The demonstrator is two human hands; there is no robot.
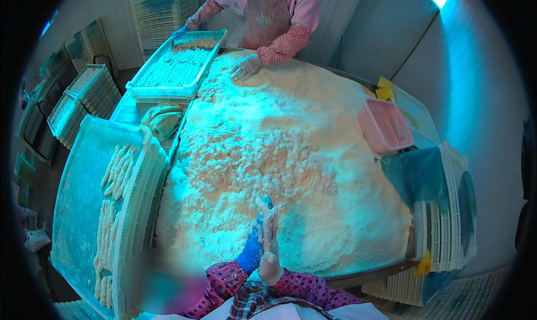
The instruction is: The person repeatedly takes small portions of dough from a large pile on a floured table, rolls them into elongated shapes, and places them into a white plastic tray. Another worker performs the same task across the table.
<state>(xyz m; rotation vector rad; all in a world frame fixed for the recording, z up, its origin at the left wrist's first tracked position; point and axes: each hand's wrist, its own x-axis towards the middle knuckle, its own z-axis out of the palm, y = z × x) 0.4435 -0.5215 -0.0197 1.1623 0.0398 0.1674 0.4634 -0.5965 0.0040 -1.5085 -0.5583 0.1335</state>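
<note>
My left hand, in a blue glove dusted with crumbs, is upright at the near side of the table. Flat against it is my right hand, in a whitish glove, palm to palm with fingers stretched away from me. Whatever lies between the palms, if anything, is hidden. Beneath and beyond them spreads a broad bed of pale crumbs. Many coated strips lie heaped in its middle. On my left, a stacked tray carries rows of finished-looking coated strips.
Across the table a person in a checked apron has one gloved hand on the crumbs and the other at a filled tray. A cloth lies at left. A pink basket and stacked trays stand at right.
</note>
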